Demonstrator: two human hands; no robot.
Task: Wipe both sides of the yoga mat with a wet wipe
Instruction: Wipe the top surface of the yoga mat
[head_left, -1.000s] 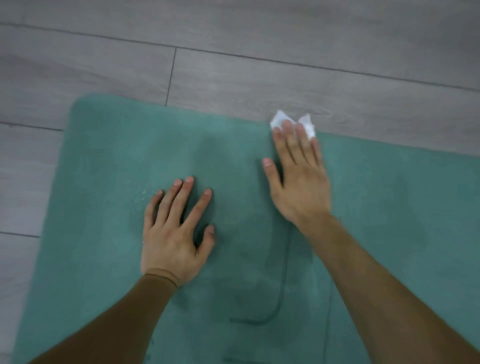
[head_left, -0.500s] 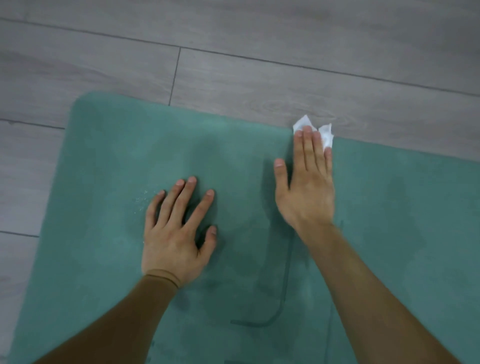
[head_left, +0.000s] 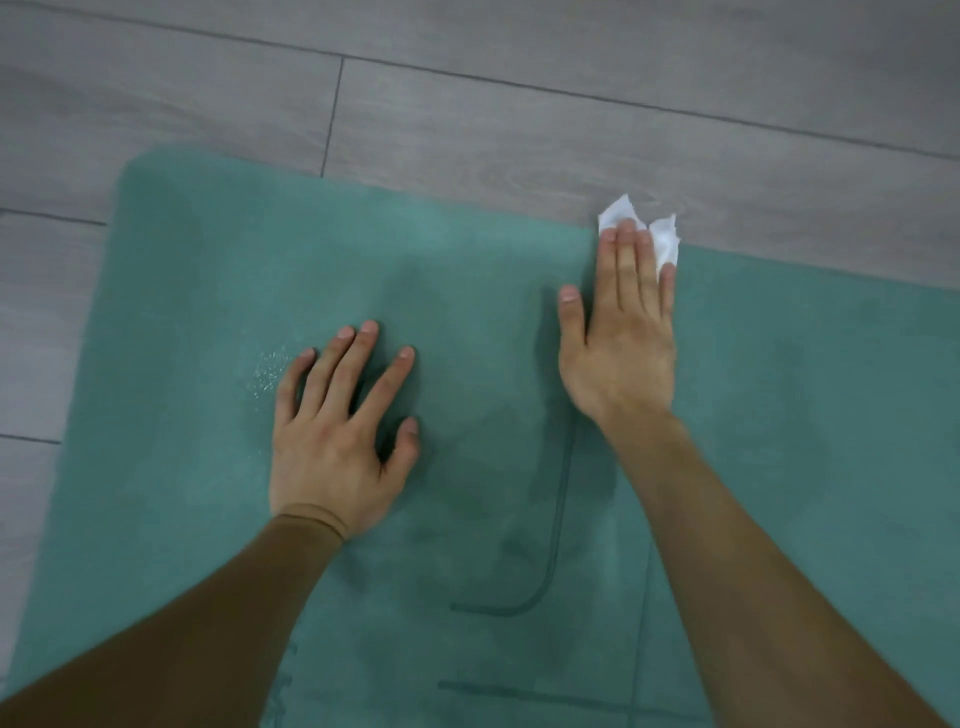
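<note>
Fingers (head_left: 631, 270) of your right hand (head_left: 621, 343), flat together, have slid the wet wipe (head_left: 665, 239) rightward along the yoga mat (head_left: 208, 260) top edge; your left hand (head_left: 337, 431) stays spread, so this side progresses.

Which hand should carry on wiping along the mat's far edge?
Right. The right hand already presses the wet wipe flat at the yoga mat's far edge; the left hand lies spread, bracing the mat.

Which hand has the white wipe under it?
The right hand. Its straight fingers press the wet wipe down at the far edge of the yoga mat. The left hand just lies flat on the mat, fingers spread, with nothing under it.
</note>
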